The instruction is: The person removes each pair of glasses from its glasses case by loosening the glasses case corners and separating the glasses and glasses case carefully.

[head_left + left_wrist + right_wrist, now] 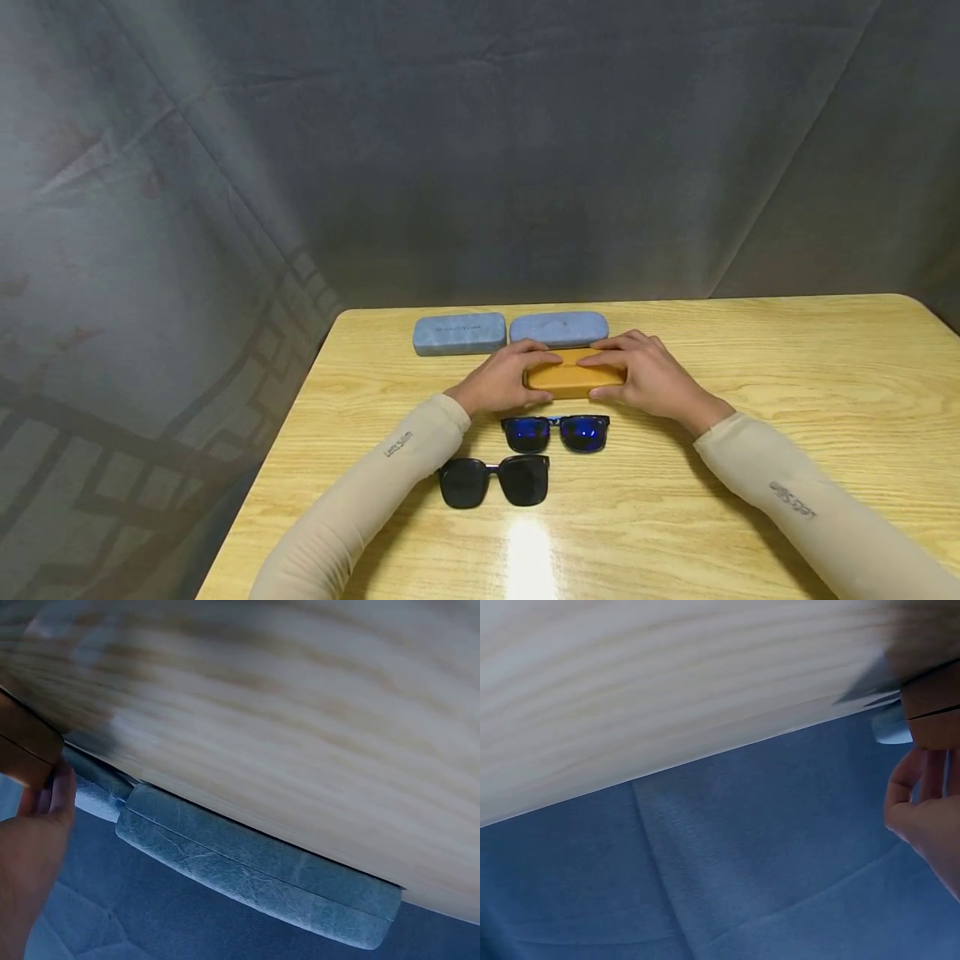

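Note:
An orange-yellow glasses case (573, 375) lies between both hands in the head view, its lid seam showing in the wrist views. My left hand (504, 377) grips its left end, thumb at the near side and fingers over the far edge. At the other end my right hand (651, 375) holds it the same way, fingers curled over the top. Directly in front of the case lie sunglasses with blue lenses (584, 434). Nearer still, beside the left sleeve, are black sunglasses (495, 482).
Behind the orange case stands a periwinkle-blue glasses case (558, 329). To its left is a grey-blue case (459, 334), large in the left wrist view. All rest on a wooden table (750, 358), with a grey cloth (525, 167) hanging behind its far edge.

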`<state>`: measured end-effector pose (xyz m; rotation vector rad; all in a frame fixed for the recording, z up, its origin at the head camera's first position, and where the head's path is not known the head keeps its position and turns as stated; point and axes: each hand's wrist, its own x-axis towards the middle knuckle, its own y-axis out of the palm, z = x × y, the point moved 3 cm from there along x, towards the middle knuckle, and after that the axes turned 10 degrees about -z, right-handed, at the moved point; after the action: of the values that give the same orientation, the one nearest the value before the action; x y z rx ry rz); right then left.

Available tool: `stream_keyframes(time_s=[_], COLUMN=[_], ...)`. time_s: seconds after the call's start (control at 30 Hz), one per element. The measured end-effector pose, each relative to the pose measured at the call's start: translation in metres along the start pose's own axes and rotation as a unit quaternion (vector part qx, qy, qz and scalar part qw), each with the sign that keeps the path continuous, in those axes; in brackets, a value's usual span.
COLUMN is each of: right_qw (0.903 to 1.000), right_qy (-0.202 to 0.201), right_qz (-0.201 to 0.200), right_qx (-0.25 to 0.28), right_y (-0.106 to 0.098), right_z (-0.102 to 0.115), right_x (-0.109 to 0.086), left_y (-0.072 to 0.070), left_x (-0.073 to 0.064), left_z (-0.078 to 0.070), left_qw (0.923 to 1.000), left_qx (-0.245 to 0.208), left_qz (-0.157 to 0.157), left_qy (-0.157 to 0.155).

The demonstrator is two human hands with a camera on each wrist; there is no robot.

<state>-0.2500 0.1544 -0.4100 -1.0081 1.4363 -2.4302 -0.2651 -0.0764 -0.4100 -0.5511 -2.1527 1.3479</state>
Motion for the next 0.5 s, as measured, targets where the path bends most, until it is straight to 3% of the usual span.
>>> stream_keyframes(time_s=[0.5], right_qw=[0.9996], right_qy=[-0.017], right_qz=[0.01], right_qx=[-0.022], right_y=[0.011], right_z=[0.02], right_x=[0.01], left_y=[-0.003], left_x=[-0.006], left_z=[0.007], left_qw=[0.9999], left_qx=[-0.005], left_qz=[0.01], left_qy=[-0.004])
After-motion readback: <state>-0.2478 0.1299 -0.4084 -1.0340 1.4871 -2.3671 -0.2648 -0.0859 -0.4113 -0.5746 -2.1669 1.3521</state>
